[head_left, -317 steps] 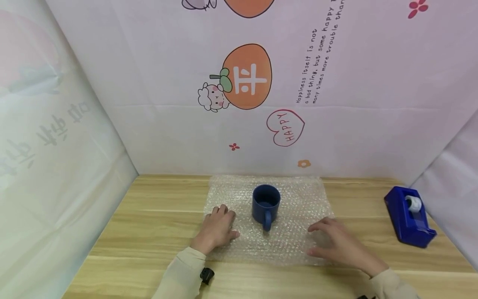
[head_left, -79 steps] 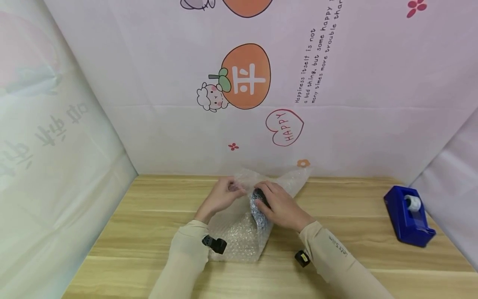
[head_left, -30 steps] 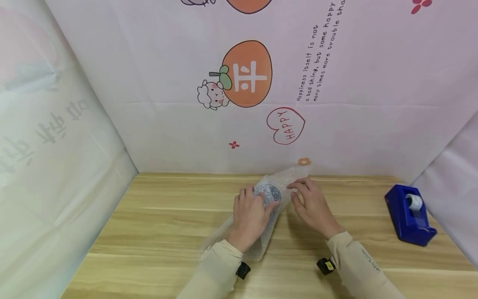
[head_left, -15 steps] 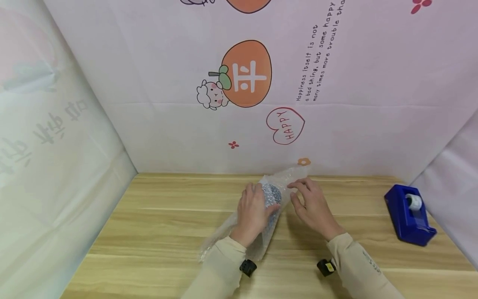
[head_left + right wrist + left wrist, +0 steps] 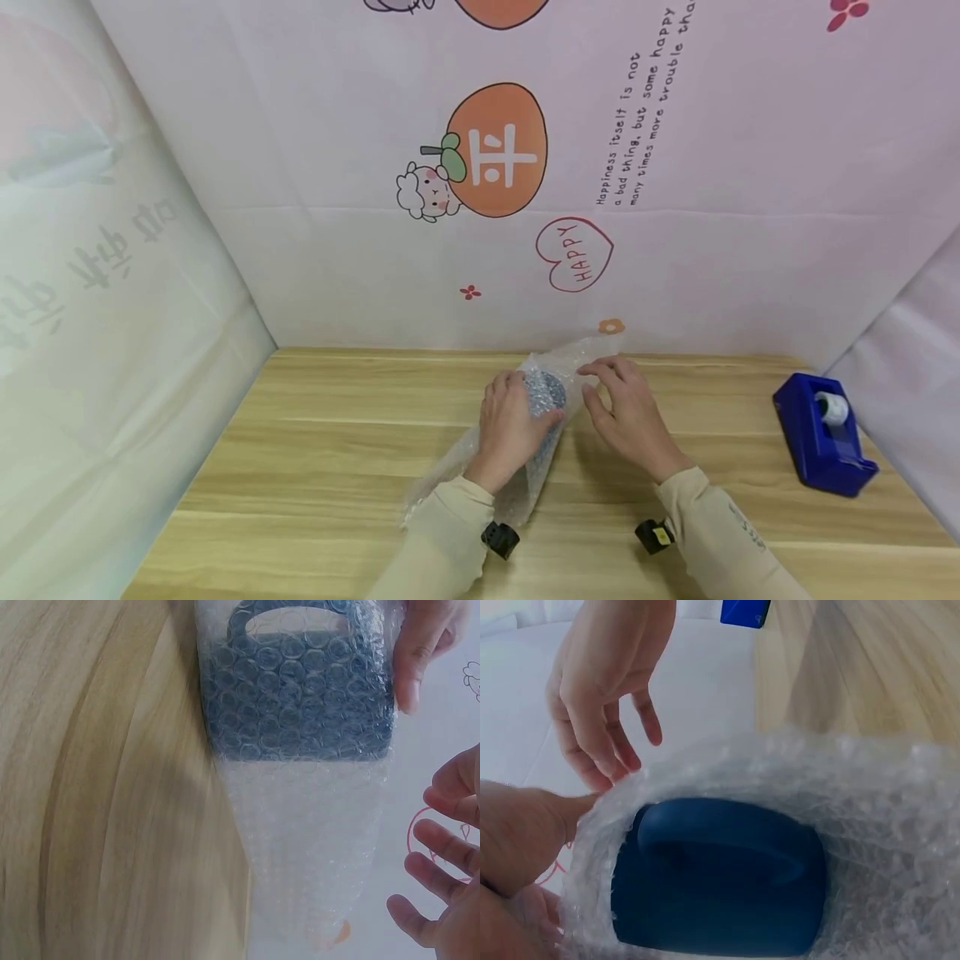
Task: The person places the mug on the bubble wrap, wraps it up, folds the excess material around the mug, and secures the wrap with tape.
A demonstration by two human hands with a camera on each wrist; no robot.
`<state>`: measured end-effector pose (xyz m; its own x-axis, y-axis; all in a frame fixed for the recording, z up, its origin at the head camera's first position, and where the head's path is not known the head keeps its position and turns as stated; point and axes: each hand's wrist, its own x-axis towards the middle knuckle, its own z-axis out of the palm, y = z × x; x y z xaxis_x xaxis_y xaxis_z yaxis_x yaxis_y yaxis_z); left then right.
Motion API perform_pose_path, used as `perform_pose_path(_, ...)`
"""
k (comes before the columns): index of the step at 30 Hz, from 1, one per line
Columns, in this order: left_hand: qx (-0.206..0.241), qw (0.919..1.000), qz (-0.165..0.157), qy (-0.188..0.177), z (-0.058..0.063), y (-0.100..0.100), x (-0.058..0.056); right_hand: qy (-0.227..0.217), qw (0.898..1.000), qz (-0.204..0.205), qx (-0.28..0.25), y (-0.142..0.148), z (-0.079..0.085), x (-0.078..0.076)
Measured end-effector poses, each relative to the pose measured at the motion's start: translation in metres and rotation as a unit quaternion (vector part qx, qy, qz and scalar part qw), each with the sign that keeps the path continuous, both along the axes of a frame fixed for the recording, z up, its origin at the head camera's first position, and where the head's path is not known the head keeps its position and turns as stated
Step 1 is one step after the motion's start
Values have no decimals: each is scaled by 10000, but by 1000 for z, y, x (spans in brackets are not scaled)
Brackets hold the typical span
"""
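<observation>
A dark blue mug (image 5: 720, 877) lies inside a folded sheet of bubble wrap (image 5: 570, 364) at the table's back middle. Its handle shows through the wrap's open end in the left wrist view. My left hand (image 5: 510, 425) grips the wrapped mug from the left, thumb on the near side and fingers over the top. My right hand (image 5: 630, 412) hovers just right of the bundle, fingers loosely bent and spread. In the right wrist view, a gap shows between the right hand's fingers (image 5: 435, 877) and the wrap. The wrap tapers to a loose flap beyond the mug.
A blue tape dispenser (image 5: 823, 435) with a white roll stands at the table's right side. The wooden table (image 5: 322, 433) meets a printed white backdrop (image 5: 360, 275) just behind the bundle. A loose wrap end (image 5: 438, 479) trails under the left forearm.
The mug, earlier upright on the flat sheet, is now wrapped. My left hand has moved from the sheet's edge onto the bundle; my right has left the mug. The last half second shows little motion.
</observation>
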<state>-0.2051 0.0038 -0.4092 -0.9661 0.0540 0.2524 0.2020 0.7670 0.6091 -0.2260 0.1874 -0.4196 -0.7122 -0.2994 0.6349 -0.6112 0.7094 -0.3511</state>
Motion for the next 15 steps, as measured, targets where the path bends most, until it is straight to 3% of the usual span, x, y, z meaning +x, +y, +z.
perform_pose_path(7, -73, 9994, 304, 159, -2, 4, 0, 21, 10000, -22, -70, 3, 1, -1)
perform_pose_path(15, -5, 9997, 227, 91, -1, 5, -2, 1, 10000, -28, -62, 4, -1, 0)
